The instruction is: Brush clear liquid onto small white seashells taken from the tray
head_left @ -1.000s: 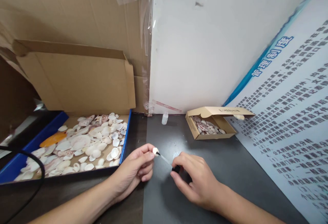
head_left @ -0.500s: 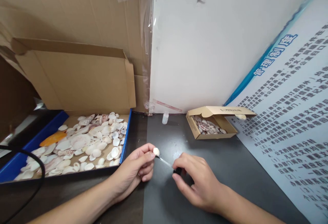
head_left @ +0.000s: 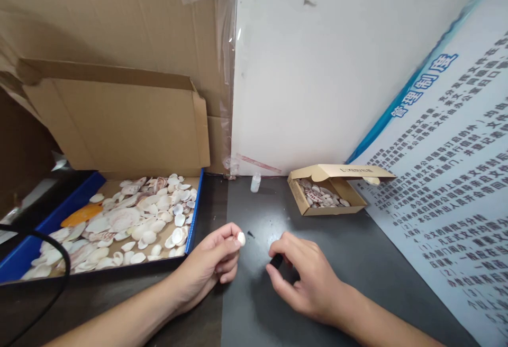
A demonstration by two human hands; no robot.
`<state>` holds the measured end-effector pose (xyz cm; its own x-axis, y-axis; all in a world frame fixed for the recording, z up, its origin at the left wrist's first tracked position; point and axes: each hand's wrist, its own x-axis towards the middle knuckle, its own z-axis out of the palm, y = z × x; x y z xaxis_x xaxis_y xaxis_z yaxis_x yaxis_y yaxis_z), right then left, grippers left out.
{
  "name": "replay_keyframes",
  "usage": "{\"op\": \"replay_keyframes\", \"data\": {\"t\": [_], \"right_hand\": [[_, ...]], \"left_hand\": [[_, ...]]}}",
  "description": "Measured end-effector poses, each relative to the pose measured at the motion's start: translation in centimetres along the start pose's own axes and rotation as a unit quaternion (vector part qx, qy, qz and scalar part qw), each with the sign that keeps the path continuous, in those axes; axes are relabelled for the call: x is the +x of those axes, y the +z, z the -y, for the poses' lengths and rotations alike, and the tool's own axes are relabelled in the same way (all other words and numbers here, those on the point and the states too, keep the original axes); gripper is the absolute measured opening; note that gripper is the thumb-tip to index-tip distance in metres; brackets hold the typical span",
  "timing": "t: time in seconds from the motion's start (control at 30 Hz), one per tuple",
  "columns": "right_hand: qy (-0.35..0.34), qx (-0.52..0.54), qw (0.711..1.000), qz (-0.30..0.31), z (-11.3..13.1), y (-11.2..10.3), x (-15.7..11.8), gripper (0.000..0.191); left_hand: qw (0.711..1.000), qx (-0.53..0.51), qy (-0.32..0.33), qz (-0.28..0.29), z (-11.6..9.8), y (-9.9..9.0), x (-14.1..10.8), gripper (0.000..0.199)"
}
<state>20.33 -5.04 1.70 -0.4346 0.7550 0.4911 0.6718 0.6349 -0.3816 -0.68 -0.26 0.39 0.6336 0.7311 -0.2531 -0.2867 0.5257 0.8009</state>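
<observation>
Brush [head_left: 277,261] has left the small, rounded white shell [head_left: 241,238], hands [head_left: 216,254] pinching one each.

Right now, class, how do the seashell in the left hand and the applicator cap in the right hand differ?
Colour: the seashell is white, the applicator cap black. Outline: the seashell's visible edge is rounded, the applicator cap's straighter. Holder: the left hand pinches the seashell; the right hand grips the applicator cap. Both are small and partly hidden by the hands.
</observation>
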Motion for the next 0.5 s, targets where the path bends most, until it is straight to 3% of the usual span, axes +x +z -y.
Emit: {"op": "replay_keyframes", "data": {"t": [0.37, 0.5], "right_hand": [[-0.025, 0.010, 1.000, -0.014, -0.06, 0.14, -0.18, 0.014], [0.003, -0.002, 1.000, -0.013, -0.11, 0.06, -0.17, 0.014]], "left_hand": [[1.000, 0.023, 0.009, 0.018, 0.22, 0.19, 0.05, 0.029], [0.999, 0.043, 0.017, 0.021, 0.30, 0.13, 0.09, 0.029]]}}
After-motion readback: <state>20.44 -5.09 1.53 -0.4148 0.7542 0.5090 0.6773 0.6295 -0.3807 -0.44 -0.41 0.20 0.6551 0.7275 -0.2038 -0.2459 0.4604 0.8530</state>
